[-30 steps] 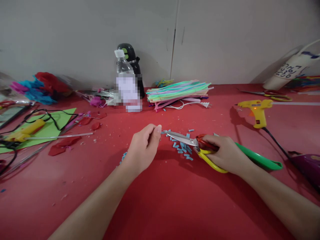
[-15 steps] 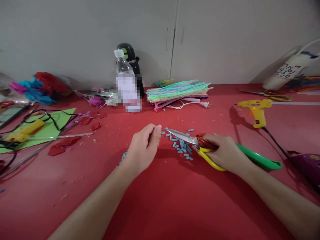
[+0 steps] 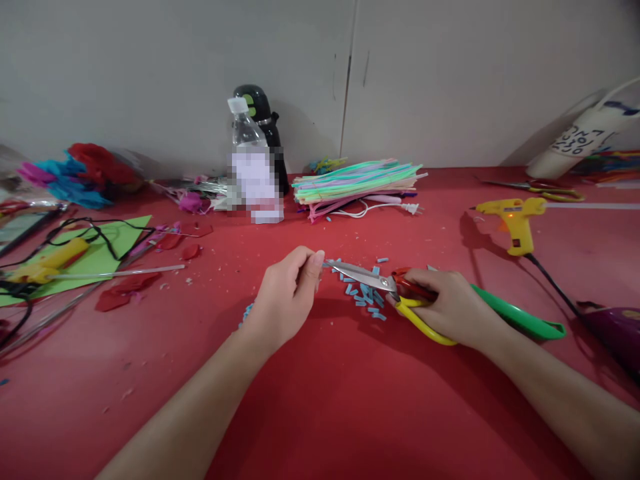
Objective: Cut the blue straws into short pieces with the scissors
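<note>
On a red table (image 3: 320, 413), the right hand (image 3: 450, 307) grips scissors (image 3: 370, 277). The left hand (image 3: 285, 297) pinches a blue strip (image 3: 246, 312) at the blade tips, beside snippets (image 3: 363, 293).

Soft, moderately bright indoor light. Faint shadow beneath left hand (image 3: 287, 297) on red table (image 3: 320, 413) — darker one left of glue gun (image 3: 513, 220). Wide-angle bending at edges; bottle label (image 3: 255, 183) pixelated — centre sharp, far corners softer.

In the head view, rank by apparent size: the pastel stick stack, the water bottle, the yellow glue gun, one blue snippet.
Largest: pastel stick stack.
Then: water bottle.
Then: yellow glue gun, close to the bottle, so that order is unsure.
Smallest by far: blue snippet.
</note>
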Demonstrator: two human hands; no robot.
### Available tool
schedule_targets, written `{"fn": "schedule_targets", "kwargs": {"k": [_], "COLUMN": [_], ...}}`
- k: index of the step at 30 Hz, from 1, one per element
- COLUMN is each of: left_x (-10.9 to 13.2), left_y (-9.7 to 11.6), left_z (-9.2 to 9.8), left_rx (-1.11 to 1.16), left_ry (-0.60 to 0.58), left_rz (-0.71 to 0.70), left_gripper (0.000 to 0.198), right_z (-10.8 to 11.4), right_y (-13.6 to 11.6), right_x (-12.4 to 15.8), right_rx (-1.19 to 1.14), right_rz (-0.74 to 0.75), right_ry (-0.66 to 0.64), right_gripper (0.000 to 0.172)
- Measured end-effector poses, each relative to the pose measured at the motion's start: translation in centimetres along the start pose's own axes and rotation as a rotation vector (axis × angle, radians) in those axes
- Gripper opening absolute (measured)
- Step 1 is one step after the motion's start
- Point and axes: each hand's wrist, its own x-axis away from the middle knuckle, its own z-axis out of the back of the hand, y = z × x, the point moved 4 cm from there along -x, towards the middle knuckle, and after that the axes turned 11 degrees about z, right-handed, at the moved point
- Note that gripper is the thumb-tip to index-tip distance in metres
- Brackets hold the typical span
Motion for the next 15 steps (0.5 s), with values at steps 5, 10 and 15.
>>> {"fn": "schedule_targets", "kwargs": {"k": [5,10,15], "left_x": [-0.02,0.02,0.05], "left_y": [0.00,0.10,0.13], "left_z": [0.00,0.01,0.03], "left_rx": [0.004,0.005,0.009], "left_ry": [-0.001,-0.003,0.005], "left_rz": [0.002,-0.004,0.009], "left_gripper": [0.040,0.040,0.039], "right_z": [0.05,0.19,0.09], "right_y": [-0.10,-0.20,-0.09], "right_x": [-0.06,-0.08,-0.15], "right_rx": [0.003,0.022,0.036], "right_rz": [0.007,0.025,0.029], "right_ry": [0.002,0.012,0.017], "right_gripper": [0.026,0.029,0.020]}}
